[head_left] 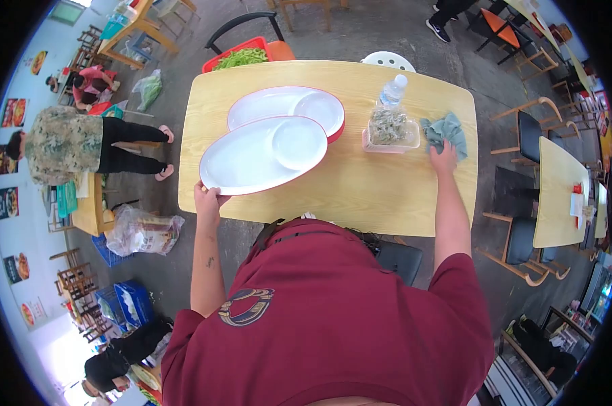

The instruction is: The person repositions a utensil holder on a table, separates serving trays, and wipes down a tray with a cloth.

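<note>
1. Left hand (210, 197), left of centre in the frame: closed on the rim of the front plate (242, 159), at its lower-left end. Thumb visible at the rim; undersides of the fingers hidden.
2. Front plate: oval, white, red-edged, with a round section at its right end. Lies left of the frame's centre, overlapping the plate behind (262, 105). Cannot tell whether its near edge is clear of the surface (346, 199).
3. Plate behind: same pattern, upper centre-left of the frame. Red edges beneath it at the right suggest a stack; count not readable.
4. Right hand (444, 157), right of centre: palm down, fingers partly spread on the grey-green cloth (449, 128). Contact seen; cannot tell whether the fingers grip it.
5. Cloth: crumpled, near the right edge of the surface.
6. Just left of the cloth: a plastic box (384, 147) with a crinkled clear bag (388, 124) in it. Bottle (392, 91), white-capped, stands just above the box in the frame.
7. Upper centre-left, beyond the surface: red basket (208, 66) of leafy greens (242, 57). Upper centre-right: white stool (388, 61).
8. Far left: a person in a patterned top (66, 145).
</note>
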### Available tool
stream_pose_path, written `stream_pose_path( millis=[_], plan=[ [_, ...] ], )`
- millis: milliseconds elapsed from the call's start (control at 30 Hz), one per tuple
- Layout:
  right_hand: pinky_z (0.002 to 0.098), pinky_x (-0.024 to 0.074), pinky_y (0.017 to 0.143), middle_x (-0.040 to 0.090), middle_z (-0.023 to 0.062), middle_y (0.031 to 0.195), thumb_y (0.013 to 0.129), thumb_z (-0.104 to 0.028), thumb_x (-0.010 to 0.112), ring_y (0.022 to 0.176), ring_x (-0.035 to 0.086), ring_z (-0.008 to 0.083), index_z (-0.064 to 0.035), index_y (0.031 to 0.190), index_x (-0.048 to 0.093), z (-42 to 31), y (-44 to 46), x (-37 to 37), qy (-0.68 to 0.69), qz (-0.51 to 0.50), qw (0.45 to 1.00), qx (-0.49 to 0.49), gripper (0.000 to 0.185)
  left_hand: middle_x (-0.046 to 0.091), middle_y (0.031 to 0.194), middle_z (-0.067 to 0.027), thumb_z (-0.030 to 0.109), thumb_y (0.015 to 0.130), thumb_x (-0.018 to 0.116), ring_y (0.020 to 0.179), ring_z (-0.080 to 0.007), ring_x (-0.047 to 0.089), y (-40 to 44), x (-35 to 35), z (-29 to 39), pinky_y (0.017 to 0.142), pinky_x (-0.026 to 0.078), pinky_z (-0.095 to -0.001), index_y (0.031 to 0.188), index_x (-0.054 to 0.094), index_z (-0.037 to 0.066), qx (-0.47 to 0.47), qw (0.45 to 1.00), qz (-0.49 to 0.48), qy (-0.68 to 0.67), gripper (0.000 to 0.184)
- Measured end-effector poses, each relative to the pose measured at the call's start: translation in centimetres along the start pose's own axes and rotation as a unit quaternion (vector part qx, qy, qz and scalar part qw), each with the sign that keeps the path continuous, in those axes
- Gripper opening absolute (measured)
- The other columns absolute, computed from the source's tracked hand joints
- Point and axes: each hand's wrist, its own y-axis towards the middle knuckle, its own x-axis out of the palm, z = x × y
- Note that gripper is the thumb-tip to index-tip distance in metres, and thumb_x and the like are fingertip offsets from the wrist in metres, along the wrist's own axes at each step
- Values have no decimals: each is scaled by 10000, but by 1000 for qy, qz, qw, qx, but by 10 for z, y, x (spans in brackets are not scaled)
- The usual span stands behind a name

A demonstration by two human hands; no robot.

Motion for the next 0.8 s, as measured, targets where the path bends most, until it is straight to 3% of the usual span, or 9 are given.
stream_pose_path(
  millis=[167, 367, 467, 667, 767, 800],
  plan=[
    [544, 503, 964, 590, 148, 1283, 853, -319, 714, 1235, 541, 420, -212, 1237, 651, 0, -17, -7, -11, 62, 997, -50, 403, 562, 1288, -239, -56, 881, 521, 1042, -312, 701, -21, -16, -27, 858, 664, -450, 1426, 288, -30, -29, 999, -35, -6, 593],
    [532, 499, 931, 624, 196, 1156, 846, -213, 660, 1108, 598, 422, -79, 1120, 642, 15, -45, 6, 67, 100, 989, -90, 306, 589, 1261, -227, -45, 871, 545, 1052, -303, 698, -32, -17, -57, 859, 657, -450, 1435, 302, 4, -69, 994, -88, 4, 616],
    [505, 500, 929, 652, 239, 1147, 865, -216, 648, 1061, 631, 417, -31, 1136, 637, 29, -64, 12, 100, 70, 990, -74, 329, 592, 1259, -225, -44, 867, 548, 1072, -302, 692, -33, -8, -71, 867, 653, -459, 1443, 299, 9, -87, 991, -101, 5, 629],
    [461, 520, 900, 703, 258, 1122, 899, -232, 628, 1031, 681, 416, -12, 1216, 619, 36, -125, 7, 283, -35, 951, 123, 385, 568, 1309, -228, -55, 851, 546, 1131, -325, 668, -17, 13, -88, 892, 639, -481, 1462, 292, 0, -109, 985, -131, 16, 664],
    [459, 528, 883, 712, 235, 1079, 897, -210, 618, 1002, 687, 413, -20, 1253, 598, 31, -168, 6, 263, 75, 961, 46, 404, 561, 1309, -238, -62, 848, 540, 1128, -333, 672, -3, 21, -95, 895, 645, -479, 1472, 272, -13, -113, 983, -139, 37, 681],
    [455, 528, 884, 711, 231, 1082, 899, -205, 616, 1003, 687, 409, -25, 1268, 590, 25, -180, 3, 239, 66, 968, 38, 412, 561, 1303, -242, -65, 845, 540, 1124, -335, 676, 4, 21, -101, 890, 649, -476, 1471, 266, -18, -113, 982, -148, 36, 685]
  ],
)
